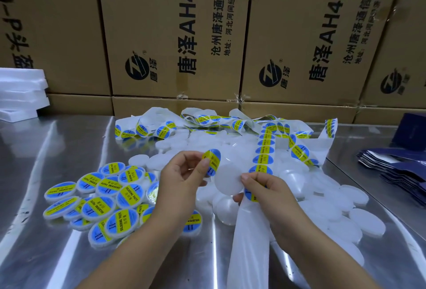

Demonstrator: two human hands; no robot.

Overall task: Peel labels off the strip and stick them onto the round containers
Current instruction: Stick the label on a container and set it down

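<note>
Backing paper (250, 249), bare of labels, hangs from under the right hand (267, 188) toward the near edge of the counter (57, 141). That hand grips one blank container (227, 181) by its rim with thumb and curled fingers, and the strip (265, 150) is pinned under the same fingers. The left hand (182, 173) pinches a single peeled label (212, 162) by its edge, just above the blank face; whether they touch, I cannot tell.

Held at one edge only, the curved label could fold onto itself or cling to a fingertip. Laid down off-centre from one side, it would likely sit crooked or trap a crease. The pinned strip could also drag the tangle behind it and scatter loose containers.

One label and one container are in hand. Left of the hands lies a pile of labelled containers (96, 196), about twenty showing, several half buried. To the right and behind, the unlabelled containers (366, 222) overlap too much to count, but there are well over a dozen. The straight run of strip carries about seven labels; the tangle farther back holds many more. Beyond are one stack of dark blue folded cartons (403, 173) at the right, about three white foam slabs (20, 90) at the left, and cardboard boxes (173, 35) at the back, four faces in the upper row.
</note>
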